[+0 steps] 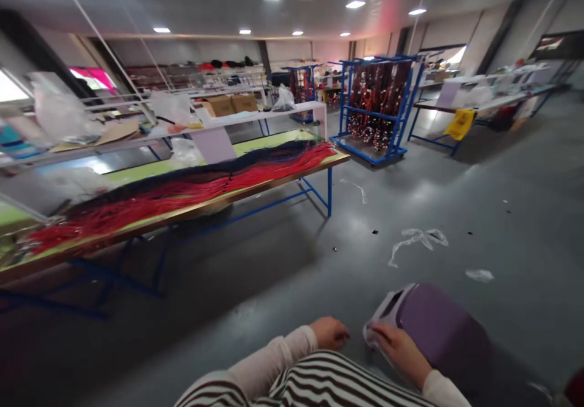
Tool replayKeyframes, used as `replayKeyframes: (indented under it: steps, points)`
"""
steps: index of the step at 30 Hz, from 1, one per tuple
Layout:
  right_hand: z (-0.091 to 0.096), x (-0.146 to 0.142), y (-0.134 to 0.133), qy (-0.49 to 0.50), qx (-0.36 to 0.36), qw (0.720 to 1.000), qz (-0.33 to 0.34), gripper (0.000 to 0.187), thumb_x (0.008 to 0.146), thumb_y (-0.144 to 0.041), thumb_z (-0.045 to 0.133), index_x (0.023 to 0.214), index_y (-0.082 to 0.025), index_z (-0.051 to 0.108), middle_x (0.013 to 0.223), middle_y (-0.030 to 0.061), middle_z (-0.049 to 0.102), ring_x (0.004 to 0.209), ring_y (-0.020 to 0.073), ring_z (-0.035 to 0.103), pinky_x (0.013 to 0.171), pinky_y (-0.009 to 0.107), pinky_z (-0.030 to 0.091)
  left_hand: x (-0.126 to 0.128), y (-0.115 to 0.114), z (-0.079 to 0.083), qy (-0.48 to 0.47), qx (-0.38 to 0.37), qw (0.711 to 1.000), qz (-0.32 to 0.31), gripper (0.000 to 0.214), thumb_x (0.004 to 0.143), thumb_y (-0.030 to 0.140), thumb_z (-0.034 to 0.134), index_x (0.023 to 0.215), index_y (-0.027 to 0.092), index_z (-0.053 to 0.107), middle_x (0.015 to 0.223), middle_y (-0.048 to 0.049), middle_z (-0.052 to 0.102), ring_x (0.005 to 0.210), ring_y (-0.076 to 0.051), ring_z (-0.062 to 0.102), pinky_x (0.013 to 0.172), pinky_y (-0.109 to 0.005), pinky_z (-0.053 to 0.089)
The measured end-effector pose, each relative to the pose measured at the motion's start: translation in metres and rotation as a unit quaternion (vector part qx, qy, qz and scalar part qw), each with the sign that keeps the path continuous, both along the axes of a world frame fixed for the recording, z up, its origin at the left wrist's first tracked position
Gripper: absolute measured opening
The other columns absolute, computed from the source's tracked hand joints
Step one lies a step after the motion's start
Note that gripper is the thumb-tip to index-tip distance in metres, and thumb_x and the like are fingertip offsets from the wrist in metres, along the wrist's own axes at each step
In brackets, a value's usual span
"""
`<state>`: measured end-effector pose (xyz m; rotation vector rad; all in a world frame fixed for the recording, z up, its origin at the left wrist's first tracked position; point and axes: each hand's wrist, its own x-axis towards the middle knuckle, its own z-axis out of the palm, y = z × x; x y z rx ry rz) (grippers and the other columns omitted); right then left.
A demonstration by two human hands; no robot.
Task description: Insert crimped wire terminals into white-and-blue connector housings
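Observation:
A purple plastic bin point(440, 319) is tilted low in front of me, with a dark slot near its upper edge. Thin whitish plastic, like a bag liner point(385, 311), wraps along the bin's left edge. My right hand point(401, 352) is closed on that plastic at the near end of the edge. To its left, my left hand point(331, 333) hovers apart from the bin with fingers curled. Whether anything is inside those fingers is hidden.
A long table point(274, 179) at the left bears bundles of red wires point(191, 191) and dark ones. A blue rack point(378, 115) hung with cables stands beyond it. Plastic scraps point(424, 236) lie on the grey floor. Another table point(493, 100) with a yellow bag point(460, 124) is at the right.

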<state>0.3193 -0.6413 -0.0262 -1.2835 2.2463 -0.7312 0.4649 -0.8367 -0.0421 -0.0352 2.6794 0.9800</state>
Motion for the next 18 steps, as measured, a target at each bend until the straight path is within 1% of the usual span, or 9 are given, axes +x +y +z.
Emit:
replayKeyframes:
  steps: [2, 4, 6, 8, 10, 12, 14, 15, 18]
  points:
    - [-0.010, -0.007, -0.045, -0.014, 0.048, 0.999, 0.013, 0.042, 0.080, -0.034, 0.040, 0.103, -0.019, 0.073, 0.106, 0.0096, 0.071, 0.100, 0.0226, 0.067, 0.095, 0.036, 0.050, 0.013, -0.052, -0.001, 0.004, 0.004, 0.999, 0.046, 0.031, 0.079, 0.016, 0.054, 0.105, 0.022, 0.070, 0.101, -0.0071, 0.073, 0.095, -0.022, 0.067, 0.085, -0.030, 0.049]
    - [-0.023, -0.019, -0.080, -0.025, 0.100, 0.994, 0.019, 0.045, 0.077, -0.032, 0.040, 0.104, -0.017, 0.073, 0.106, 0.0107, 0.070, 0.101, 0.0236, 0.067, 0.094, 0.037, 0.049, 0.026, -0.098, -0.002, 0.005, 0.009, 0.995, 0.097, 0.031, 0.082, 0.019, 0.052, 0.108, 0.019, 0.069, 0.103, -0.0094, 0.072, 0.097, -0.023, 0.066, 0.087, -0.032, 0.048]
    - [-0.039, -0.033, -0.108, -0.032, 0.142, 0.989, 0.029, 0.045, 0.073, -0.031, 0.041, 0.100, -0.018, 0.074, 0.103, 0.0103, 0.071, 0.098, 0.0246, 0.068, 0.092, 0.037, 0.050, 0.039, -0.136, -0.004, 0.003, 0.019, 0.989, 0.146, 0.031, 0.084, 0.021, 0.051, 0.109, 0.020, 0.068, 0.104, -0.0088, 0.072, 0.097, -0.021, 0.066, 0.088, -0.031, 0.047]
    - [-0.053, -0.048, -0.133, -0.031, 0.165, 0.985, 0.043, 0.043, 0.069, -0.031, 0.042, 0.094, -0.019, 0.075, 0.098, 0.0095, 0.072, 0.095, 0.0257, 0.068, 0.089, 0.037, 0.051, 0.049, -0.167, -0.008, 0.000, 0.034, 0.982, 0.187, 0.030, 0.084, 0.022, 0.051, 0.109, 0.021, 0.068, 0.104, -0.0067, 0.072, 0.095, -0.019, 0.066, 0.087, -0.029, 0.048]
    - [-0.064, -0.066, -0.164, -0.035, 0.183, 0.981, 0.054, 0.041, 0.067, -0.031, 0.043, 0.089, -0.020, 0.076, 0.089, 0.0080, 0.074, 0.085, 0.0252, 0.070, 0.081, 0.036, 0.053, 0.055, -0.199, -0.012, 0.000, 0.048, 0.974, 0.223, 0.029, 0.084, 0.022, 0.051, 0.107, 0.021, 0.069, 0.103, -0.0059, 0.072, 0.093, -0.019, 0.066, 0.086, -0.027, 0.048]
    - [-0.069, -0.086, -0.206, -0.039, 0.195, 0.978, 0.068, 0.041, 0.068, -0.031, 0.041, 0.087, -0.020, 0.075, 0.075, 0.0063, 0.073, 0.069, 0.0228, 0.070, 0.067, 0.032, 0.054, 0.056, -0.235, -0.014, 0.006, 0.057, 0.964, 0.260, 0.029, 0.084, 0.023, 0.050, 0.105, 0.020, 0.070, 0.101, -0.0061, 0.073, 0.092, -0.019, 0.066, 0.085, -0.028, 0.048]
    - [-0.069, -0.104, -0.264, -0.026, 0.187, 0.976, 0.107, 0.039, 0.070, -0.030, 0.039, 0.083, -0.019, 0.074, 0.063, 0.0047, 0.069, 0.057, 0.0197, 0.065, 0.056, 0.028, 0.050, 0.054, -0.279, -0.015, 0.019, 0.062, 0.952, 0.299, 0.030, 0.084, 0.023, 0.049, 0.105, 0.019, 0.070, 0.102, -0.0068, 0.072, 0.092, -0.019, 0.066, 0.086, -0.029, 0.048]
    - [-0.068, -0.113, -0.298, -0.012, 0.174, 0.976, 0.132, 0.037, 0.071, -0.029, 0.039, 0.078, -0.018, 0.073, 0.060, 0.0044, 0.068, 0.055, 0.0186, 0.064, 0.055, 0.027, 0.049, 0.052, -0.302, -0.015, 0.028, 0.065, 0.945, 0.320, 0.030, 0.084, 0.023, 0.048, 0.105, 0.019, 0.070, 0.103, -0.0071, 0.072, 0.093, -0.019, 0.065, 0.087, -0.030, 0.048]
    - [-0.061, -0.127, -0.418, 0.021, 0.136, 0.968, 0.208, 0.032, 0.074, -0.026, 0.039, 0.063, -0.018, 0.067, 0.057, 0.0032, 0.065, 0.056, 0.0158, 0.060, 0.056, 0.024, 0.047, 0.046, -0.369, -0.014, 0.061, 0.084, 0.915, 0.389, 0.029, 0.083, 0.023, 0.049, 0.103, 0.019, 0.070, 0.103, -0.0074, 0.071, 0.095, -0.020, 0.064, 0.090, -0.032, 0.047]
